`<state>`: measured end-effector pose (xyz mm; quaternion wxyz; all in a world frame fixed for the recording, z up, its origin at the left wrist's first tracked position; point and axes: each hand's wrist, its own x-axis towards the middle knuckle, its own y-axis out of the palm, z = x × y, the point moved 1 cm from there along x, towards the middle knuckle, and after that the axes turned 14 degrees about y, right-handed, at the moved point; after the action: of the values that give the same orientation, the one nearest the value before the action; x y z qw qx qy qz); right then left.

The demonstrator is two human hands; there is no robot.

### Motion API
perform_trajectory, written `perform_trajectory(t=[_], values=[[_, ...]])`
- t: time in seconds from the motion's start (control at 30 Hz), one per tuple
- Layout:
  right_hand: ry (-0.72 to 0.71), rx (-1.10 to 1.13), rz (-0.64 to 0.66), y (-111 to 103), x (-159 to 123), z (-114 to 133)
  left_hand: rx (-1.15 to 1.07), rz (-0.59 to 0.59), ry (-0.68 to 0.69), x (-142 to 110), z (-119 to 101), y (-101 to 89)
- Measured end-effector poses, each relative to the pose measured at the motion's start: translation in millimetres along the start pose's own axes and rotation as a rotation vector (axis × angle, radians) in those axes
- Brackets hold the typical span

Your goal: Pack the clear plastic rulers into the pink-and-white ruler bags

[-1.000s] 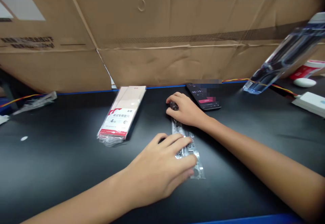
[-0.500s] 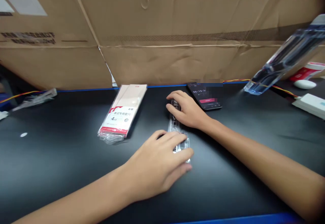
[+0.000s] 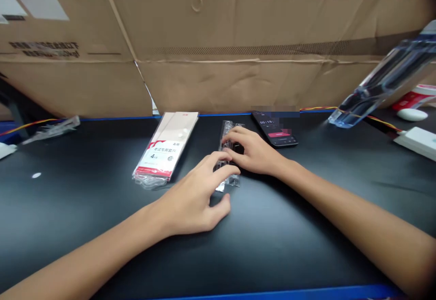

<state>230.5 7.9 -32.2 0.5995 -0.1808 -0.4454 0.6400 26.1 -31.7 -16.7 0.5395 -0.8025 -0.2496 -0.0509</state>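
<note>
Two clear plastic strips that look like rulers lie side by side on the black table, partly hidden under my hands. The left clear ruler (image 3: 226,126) slants a little, and the right clear ruler (image 3: 235,180) lies close along it. My right hand (image 3: 256,151) is over their far half, thumb and fingers curled around the clear plastic. Across the near half reaches my left hand (image 3: 197,195), its fingertips at the ruler and its thumb held apart over the table. To the left lies a flat ruler-set packet (image 3: 160,154) with a red and white label.
Behind the table (image 3: 289,236) stands a large cardboard box (image 3: 218,82). A phone (image 3: 277,132) showing a timer lies beyond my right hand. At the right are a tilted clear bottle (image 3: 371,86), a white mouse (image 3: 412,115) and a white power strip (image 3: 417,139). Crumpled plastic (image 3: 54,130) lies far left.
The clear plastic, which looked like one strip, now shows as two side by side. My left hand has moved up and left, and its thumb has spread away. My right hand shifted slightly.
</note>
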Motion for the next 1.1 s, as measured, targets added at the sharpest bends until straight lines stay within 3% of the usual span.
perform_trajectory(t=[0.13,0.37,0.63,0.7,0.8,0.93,1.03,1.1], values=[[0.044,-0.042,-0.018,1.2,1.3,-5.1,0.007,0.012,0.023,-0.8,4.2,-4.2],[0.081,-0.065,-0.073,4.4,2.2,-6.3,0.112,-0.07,-0.048,-0.1,17.3,-0.3],[0.142,0.071,-0.178,2.9,5.7,-9.8,0.121,0.114,-0.047,-3.9,15.7,-1.8],[0.19,0.141,-0.195,3.2,6.6,-10.5,0.15,0.093,-0.016,-3.5,17.0,-8.6],[0.299,0.273,-0.219,3.4,8.2,-11.8,0.286,-0.054,0.004,-2.4,25.3,-28.0],[0.478,0.531,-0.175,2.4,9.6,-13.5,0.52,-0.27,-0.178,-7.1,51.1,-57.4],[0.54,0.685,-0.153,-0.3,9.2,-11.4,0.577,-0.206,-0.386,-15.4,74.8,-64.6],[0.573,0.745,-0.131,-1.9,8.8,-8.7,0.498,-0.086,-0.414,-19.9,86.3,-61.4]])
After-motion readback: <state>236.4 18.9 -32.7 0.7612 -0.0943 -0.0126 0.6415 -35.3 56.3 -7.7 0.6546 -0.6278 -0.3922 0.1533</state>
